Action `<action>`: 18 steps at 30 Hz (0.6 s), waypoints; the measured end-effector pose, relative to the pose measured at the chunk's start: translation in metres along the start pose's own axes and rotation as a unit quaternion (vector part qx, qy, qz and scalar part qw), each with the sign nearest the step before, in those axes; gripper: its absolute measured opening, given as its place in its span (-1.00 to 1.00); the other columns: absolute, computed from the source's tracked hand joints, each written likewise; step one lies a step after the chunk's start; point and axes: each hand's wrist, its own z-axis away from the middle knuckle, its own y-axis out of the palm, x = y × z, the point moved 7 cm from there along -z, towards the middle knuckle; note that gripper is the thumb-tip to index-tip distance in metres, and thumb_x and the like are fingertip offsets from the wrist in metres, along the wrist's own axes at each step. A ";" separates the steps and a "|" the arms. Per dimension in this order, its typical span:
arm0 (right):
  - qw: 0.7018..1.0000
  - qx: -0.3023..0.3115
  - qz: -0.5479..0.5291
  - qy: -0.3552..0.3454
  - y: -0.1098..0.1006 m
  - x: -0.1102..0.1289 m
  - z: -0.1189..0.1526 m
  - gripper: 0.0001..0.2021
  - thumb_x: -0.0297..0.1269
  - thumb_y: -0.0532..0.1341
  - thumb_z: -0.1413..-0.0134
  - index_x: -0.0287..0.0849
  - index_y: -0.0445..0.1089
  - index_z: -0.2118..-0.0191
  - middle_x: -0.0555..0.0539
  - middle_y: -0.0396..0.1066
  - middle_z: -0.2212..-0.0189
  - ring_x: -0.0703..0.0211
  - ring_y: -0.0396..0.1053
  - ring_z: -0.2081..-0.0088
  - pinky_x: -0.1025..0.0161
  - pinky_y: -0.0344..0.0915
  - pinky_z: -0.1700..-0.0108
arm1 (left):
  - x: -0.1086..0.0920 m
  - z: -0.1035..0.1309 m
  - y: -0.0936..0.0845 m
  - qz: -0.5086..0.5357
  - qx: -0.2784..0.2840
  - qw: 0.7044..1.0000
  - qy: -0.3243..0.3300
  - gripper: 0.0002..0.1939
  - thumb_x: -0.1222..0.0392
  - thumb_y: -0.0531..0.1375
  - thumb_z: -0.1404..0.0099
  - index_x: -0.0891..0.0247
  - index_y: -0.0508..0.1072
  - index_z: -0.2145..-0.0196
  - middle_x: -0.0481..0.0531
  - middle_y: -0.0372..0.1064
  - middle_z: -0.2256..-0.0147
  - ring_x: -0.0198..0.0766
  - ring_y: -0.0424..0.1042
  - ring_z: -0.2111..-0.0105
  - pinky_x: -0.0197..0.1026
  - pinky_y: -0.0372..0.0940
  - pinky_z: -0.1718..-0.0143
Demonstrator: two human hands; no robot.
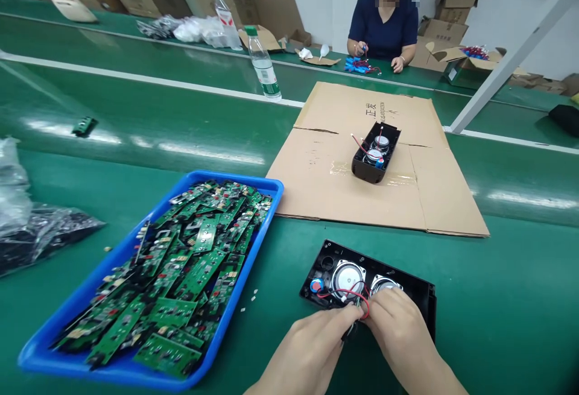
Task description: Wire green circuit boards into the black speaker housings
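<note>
In front of me lies a black speaker housing (420, 289) with two round speakers, the left one (348, 277) fully visible and the other partly behind my fingers. A blue cylindrical cell (316, 285) sits at its left end. My left hand (312, 341) is closed on a small circuit board (359, 302), mostly hidden, with a green sliver showing at the fingertips. Fingertips of my right hand (398, 322) meet it there, pinching a red wire (367, 307) that loops over the housing. The wire's exact end is hidden.
A blue tray (239, 289) heaped with green circuit boards stands at left. Beyond, a second speaker housing (376, 152) rests on flattened cardboard (312, 172). A water bottle (265, 69) stands on the line. Across it, a person (383, 21) handles blue cells (359, 65). Plastic bags (36, 226) lie far left.
</note>
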 end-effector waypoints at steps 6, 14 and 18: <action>1.000 0.008 -0.012 -0.016 -0.003 0.004 -0.009 -0.77 -0.35 -0.04 -0.33 -0.26 0.35 0.15 0.00 0.31 0.55 0.27 0.22 0.53 0.28 0.10 0.49 | 0.003 0.003 -0.003 0.045 0.010 0.999 -0.013 -0.55 0.52 -0.11 -0.18 0.13 0.24 0.07 -0.05 0.52 0.39 -0.27 0.53 0.46 -0.36 0.37 0.44; 0.999 0.009 -0.002 -0.046 -0.001 0.008 -0.016 -0.77 -0.33 -0.01 -0.31 -0.22 0.33 0.33 0.00 0.32 0.56 0.25 0.19 0.53 0.28 0.10 0.51 | 0.009 0.015 -0.007 0.087 -0.038 0.992 -0.084 -0.61 0.48 -0.02 -0.24 0.07 0.27 0.07 -0.07 0.53 0.25 -0.33 0.53 0.29 -0.45 0.36 0.24; 0.996 0.070 -0.037 0.042 -0.002 -0.005 -0.017 -0.67 -0.06 -0.06 -0.30 -0.19 0.28 0.22 -0.11 0.41 0.29 0.18 0.36 0.31 0.27 0.33 0.35 | 0.012 0.019 -0.017 0.084 -0.049 0.988 -0.124 -0.71 0.34 0.04 -0.30 0.07 0.29 0.06 -0.06 0.54 0.30 -0.30 0.54 0.39 -0.43 0.39 0.32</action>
